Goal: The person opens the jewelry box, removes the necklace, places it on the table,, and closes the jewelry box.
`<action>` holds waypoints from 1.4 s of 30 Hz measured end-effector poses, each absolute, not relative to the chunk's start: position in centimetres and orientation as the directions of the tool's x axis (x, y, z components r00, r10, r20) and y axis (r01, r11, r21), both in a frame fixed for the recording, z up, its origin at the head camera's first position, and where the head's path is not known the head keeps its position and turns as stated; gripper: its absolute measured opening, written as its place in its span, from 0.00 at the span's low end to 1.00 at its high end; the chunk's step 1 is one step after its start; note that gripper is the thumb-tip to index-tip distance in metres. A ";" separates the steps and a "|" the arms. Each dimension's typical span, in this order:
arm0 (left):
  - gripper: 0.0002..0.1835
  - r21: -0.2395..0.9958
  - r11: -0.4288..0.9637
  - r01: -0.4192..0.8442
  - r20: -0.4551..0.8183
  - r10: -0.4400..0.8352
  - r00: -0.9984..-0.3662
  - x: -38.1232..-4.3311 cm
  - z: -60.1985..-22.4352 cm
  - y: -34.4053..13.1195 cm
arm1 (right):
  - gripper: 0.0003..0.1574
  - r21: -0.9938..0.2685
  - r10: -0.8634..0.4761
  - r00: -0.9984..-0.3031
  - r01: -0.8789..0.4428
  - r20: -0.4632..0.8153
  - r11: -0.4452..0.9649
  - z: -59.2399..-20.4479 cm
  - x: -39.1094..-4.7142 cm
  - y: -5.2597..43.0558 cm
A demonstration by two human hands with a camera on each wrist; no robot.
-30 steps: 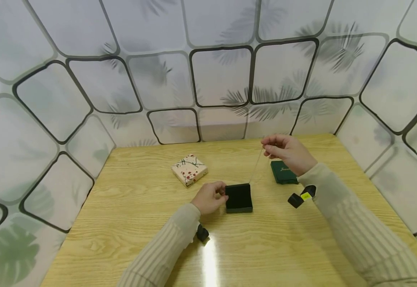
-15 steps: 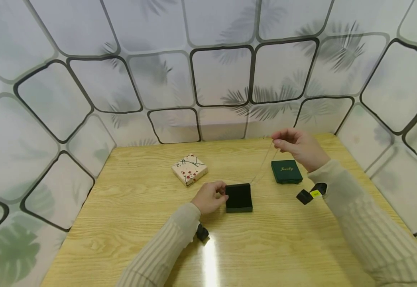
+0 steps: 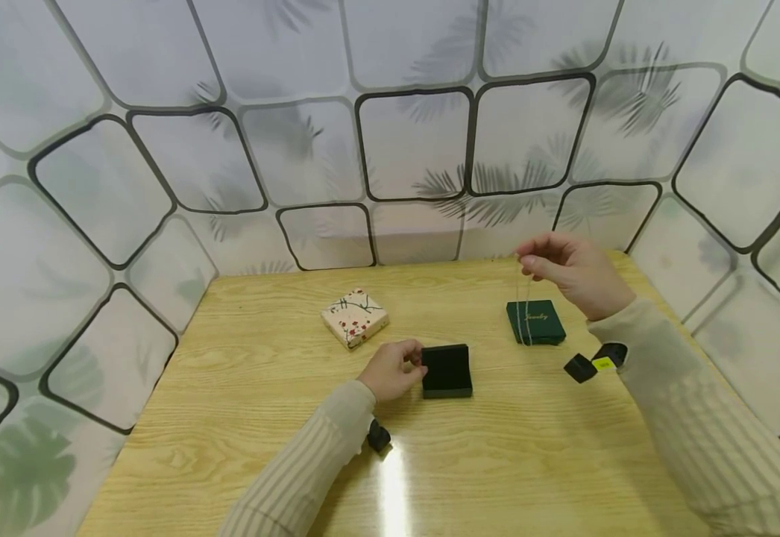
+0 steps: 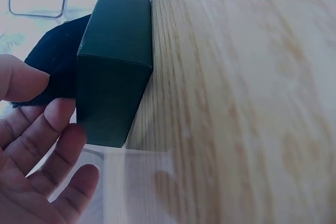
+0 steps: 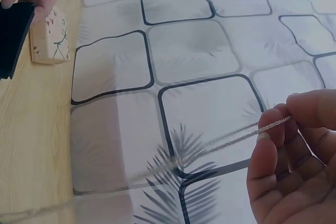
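My right hand (image 3: 574, 272) is raised over the back right of the table, pinching a thin silver chain (image 3: 527, 321) between thumb and fingertips. The chain hangs down in a long narrow loop, overlapping a green lid (image 3: 546, 321) with gold script in the head view. At mid-table sits a small dark green box (image 4: 114, 66), lidless. Its black pad (image 4: 63, 51) is tipped up out of the box, and my left hand (image 3: 390, 371) pinches the pad's edge between thumb and fingers. The other left fingertips lie right by the box's side.
A cream box (image 3: 355, 318) with a red blossom print stands behind and left of the green box. Patterned curtains (image 3: 413, 142) close off the back and sides of the wooden table (image 3: 242, 373).
My right hand has moved right and slightly back, drawing the chain from the green box until it hangs free in front of the lid. My left hand and the box have stayed put.
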State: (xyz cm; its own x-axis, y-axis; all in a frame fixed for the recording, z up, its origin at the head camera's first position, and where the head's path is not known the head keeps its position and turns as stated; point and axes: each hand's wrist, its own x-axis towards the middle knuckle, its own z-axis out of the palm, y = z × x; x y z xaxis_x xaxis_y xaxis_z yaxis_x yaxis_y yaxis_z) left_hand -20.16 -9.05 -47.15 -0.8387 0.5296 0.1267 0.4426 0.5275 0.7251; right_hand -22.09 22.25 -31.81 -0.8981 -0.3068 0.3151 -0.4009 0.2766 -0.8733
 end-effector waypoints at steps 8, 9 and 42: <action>0.02 0.707 0.546 0.450 0.124 0.530 -0.839 -20.1 -47.3 -9.2 | 0.11 -0.856 -0.287 -0.908 -0.393 0.304 0.337 -31.4 -21.7 22.9; 0.02 0.706 0.550 0.446 0.120 0.528 -0.841 -20.1 -47.3 -9.3 | 0.12 -0.849 -0.289 -0.909 -0.393 0.300 0.354 -31.4 -21.7 23.0; 0.03 0.697 0.561 0.448 0.121 0.524 -0.843 -19.8 -47.2 -9.5 | 0.10 -0.755 -0.679 -0.690 -0.578 0.251 0.309 -31.4 -19.0 22.5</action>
State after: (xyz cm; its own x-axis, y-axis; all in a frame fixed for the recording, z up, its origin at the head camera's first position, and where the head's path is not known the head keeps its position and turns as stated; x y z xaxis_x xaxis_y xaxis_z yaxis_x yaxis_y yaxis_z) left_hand -19.83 -9.50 -47.15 -0.8433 0.5236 0.1211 0.4480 0.5605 0.6965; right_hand -19.02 22.49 -31.37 -0.6900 -0.6790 0.2508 -0.5784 0.3088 -0.7551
